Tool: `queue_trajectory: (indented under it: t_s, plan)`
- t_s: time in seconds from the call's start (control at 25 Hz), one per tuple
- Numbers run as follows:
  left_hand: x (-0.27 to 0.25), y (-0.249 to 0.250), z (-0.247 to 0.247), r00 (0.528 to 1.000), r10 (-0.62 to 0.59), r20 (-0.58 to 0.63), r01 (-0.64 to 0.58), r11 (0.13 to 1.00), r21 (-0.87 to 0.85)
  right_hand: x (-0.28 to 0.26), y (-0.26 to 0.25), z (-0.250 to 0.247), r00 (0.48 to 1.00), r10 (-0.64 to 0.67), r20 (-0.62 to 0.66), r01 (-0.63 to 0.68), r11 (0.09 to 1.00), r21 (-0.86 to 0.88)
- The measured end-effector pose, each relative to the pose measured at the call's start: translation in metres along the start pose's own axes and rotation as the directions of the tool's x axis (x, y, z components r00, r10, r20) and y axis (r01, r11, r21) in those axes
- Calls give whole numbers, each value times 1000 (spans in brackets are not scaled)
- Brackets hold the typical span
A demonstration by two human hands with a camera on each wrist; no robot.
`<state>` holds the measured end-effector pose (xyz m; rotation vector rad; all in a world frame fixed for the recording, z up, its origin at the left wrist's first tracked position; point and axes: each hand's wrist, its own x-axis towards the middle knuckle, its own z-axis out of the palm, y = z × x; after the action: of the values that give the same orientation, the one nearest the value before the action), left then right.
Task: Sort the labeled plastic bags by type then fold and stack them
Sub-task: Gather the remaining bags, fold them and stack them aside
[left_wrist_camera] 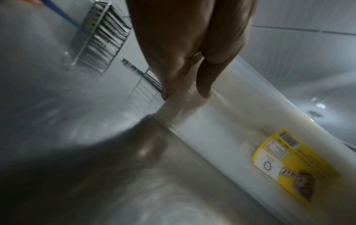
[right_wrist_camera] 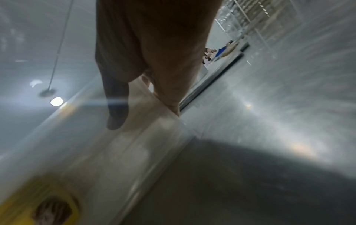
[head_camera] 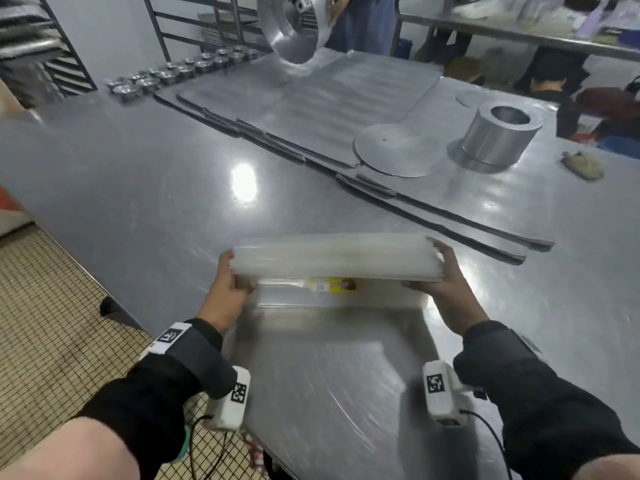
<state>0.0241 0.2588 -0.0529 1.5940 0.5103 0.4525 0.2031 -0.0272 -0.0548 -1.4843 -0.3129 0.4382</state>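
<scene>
You hold the bag stack by its two short ends, just above the tabletop. Your left hand pinches the left end, thumb under; your right hand pinches the right end likewise. Its long axis runs side to side between your fingers, yellow label on the near edge, both hands equally near.

Yellow label print blurred; bag stack hides fingertips.
</scene>
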Motion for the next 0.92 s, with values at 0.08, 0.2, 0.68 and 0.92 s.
queue_trajectory:
  t_s: [0.08, 0.2, 0.68, 0.92]
  plan:
    - [5, -1, 0, 1000, -4, -19, 4, 1000, -20, 2, 1, -4, 999, 30, 27, -30, 1000, 7]
    - [7, -3, 5, 997, 14, -81, -16, 999, -31, 1, 0, 0, 998, -13, -66, 10, 999, -40]
    - [7, 14, -5, 977, 200, 73, -208, 827, 522, 14, -25, -16, 970, -193, 149, 242, 706, -665]
    - [7, 15, -4, 982, 169, 82, -181, 734, 654, 15, -25, -16, 969, -158, 188, 243, 519, -819]
